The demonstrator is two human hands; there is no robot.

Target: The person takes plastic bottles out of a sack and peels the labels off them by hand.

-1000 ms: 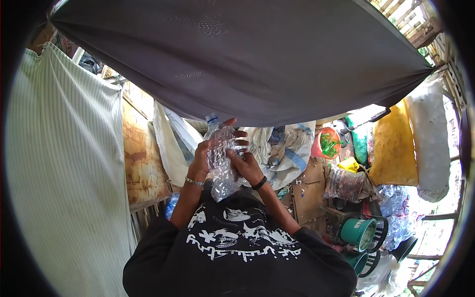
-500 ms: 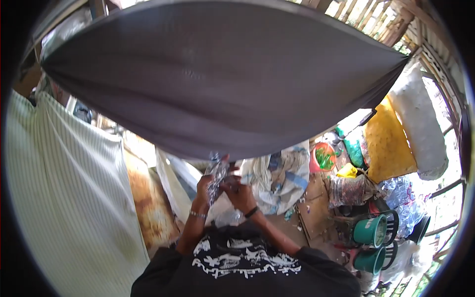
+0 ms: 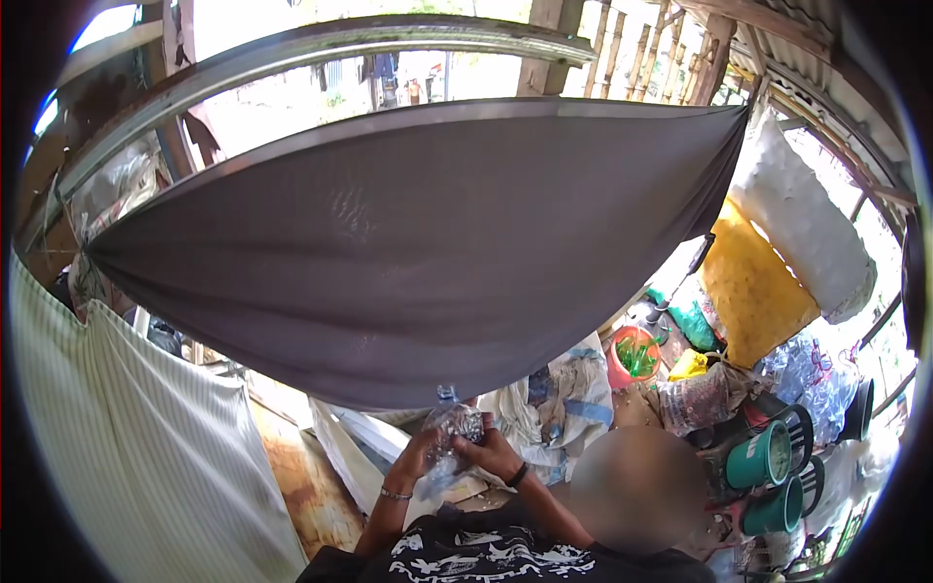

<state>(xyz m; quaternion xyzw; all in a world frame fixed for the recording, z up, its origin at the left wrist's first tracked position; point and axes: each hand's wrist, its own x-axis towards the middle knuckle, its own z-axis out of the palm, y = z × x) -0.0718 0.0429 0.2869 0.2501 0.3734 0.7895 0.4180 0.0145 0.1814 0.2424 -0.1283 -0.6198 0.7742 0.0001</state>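
A crumpled clear plastic bottle (image 3: 453, 424) with a bluish neck hangs between my two hands, low in the middle of the view. My left hand (image 3: 418, 455), with a pale band at the wrist, grips the bottle's left side. On its right side my right hand (image 3: 494, 451), with a dark band at the wrist, has its fingers pressed on the plastic. The bottle's neck points up toward the lower edge of a dark hanging cloth (image 3: 418, 253). Its lower end is partly hidden and hard to make out.
Striped cloth (image 3: 146, 447) hangs at left. White sacks (image 3: 573, 398) lie beyond my hands. To the right are an orange bucket (image 3: 620, 361) with green pieces, a yellow sack (image 3: 753, 282), a white sack (image 3: 807, 223) and green buckets (image 3: 753, 462). A blurred round patch covers the lower right.
The view has tilted upward, so my hands and the bottle sit lower in it. The bottle remains between both hands and looks more squeezed than a second ago.
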